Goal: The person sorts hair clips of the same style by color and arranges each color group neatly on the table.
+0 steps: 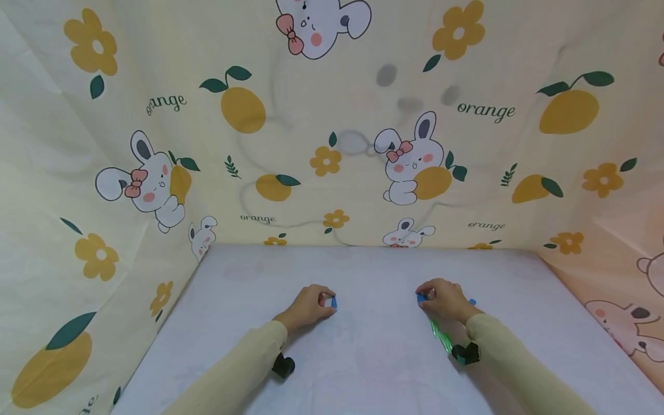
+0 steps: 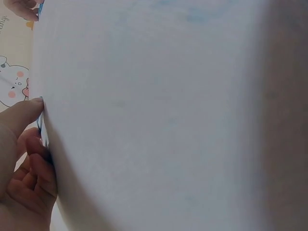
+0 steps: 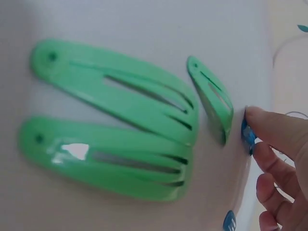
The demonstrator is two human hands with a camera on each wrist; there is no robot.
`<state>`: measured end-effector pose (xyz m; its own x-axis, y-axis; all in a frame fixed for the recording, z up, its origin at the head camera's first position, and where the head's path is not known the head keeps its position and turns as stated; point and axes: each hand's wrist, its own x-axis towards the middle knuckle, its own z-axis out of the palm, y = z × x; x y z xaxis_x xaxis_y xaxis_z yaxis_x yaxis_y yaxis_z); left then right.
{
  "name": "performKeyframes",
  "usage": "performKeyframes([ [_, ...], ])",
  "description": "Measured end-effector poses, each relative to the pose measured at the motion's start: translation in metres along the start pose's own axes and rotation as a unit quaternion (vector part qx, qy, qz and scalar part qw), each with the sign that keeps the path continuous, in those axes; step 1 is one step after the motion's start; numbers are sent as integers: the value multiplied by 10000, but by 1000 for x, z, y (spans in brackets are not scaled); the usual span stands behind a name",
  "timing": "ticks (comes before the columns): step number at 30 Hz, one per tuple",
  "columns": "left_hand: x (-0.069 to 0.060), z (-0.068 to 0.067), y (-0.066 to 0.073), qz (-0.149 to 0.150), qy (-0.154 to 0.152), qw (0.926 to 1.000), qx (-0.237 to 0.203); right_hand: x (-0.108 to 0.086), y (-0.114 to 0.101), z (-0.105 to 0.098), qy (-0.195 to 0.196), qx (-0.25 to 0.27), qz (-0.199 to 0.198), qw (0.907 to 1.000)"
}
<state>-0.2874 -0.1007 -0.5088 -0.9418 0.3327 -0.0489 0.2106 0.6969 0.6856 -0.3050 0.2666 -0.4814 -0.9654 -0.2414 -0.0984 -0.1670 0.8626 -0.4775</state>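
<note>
My left hand [image 1: 305, 307] pinches a blue snap hair clip [image 1: 334, 302] between thumb and finger, left of the table's middle. Farther right, my right hand [image 1: 447, 298] holds another blue snap hair clip [image 1: 421, 298] the same way; its thumb covers one end of the clip [image 3: 248, 134] in the right wrist view. Several green snap hair clips [image 3: 115, 86] lie on the table under the right wrist, one of them [image 3: 211, 98] smaller-looking and apart from two side by side. A further blue clip [image 3: 230, 221] lies beside the right hand, partly cut off by the frame.
A white-covered table [image 1: 373, 357] spreads under both arms. Patterned cloth [image 1: 311, 196] with rabbits and oranges hangs at the back and both sides. A dark wrist device [image 1: 283, 366] sits under the left sleeve, another [image 1: 465, 353] under the right one.
</note>
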Motion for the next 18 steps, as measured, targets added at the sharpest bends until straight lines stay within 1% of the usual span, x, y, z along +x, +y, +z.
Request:
performKeyframes([
  [5,0,-2,1,-50,-18,10000,43,7,-1,-2,-150,55,132,9998],
  [10,-1,-3,2,-38,-1,10000,17,12,-4,-4,-251,192,103,9994],
  [15,-2,-3,3,-47,5,10000,13,11,-6,-4,-278,358,151,9989],
  [18,-3,-3,3,-33,-1,10000,-2,9,-6,-2,-240,457,101,9986],
])
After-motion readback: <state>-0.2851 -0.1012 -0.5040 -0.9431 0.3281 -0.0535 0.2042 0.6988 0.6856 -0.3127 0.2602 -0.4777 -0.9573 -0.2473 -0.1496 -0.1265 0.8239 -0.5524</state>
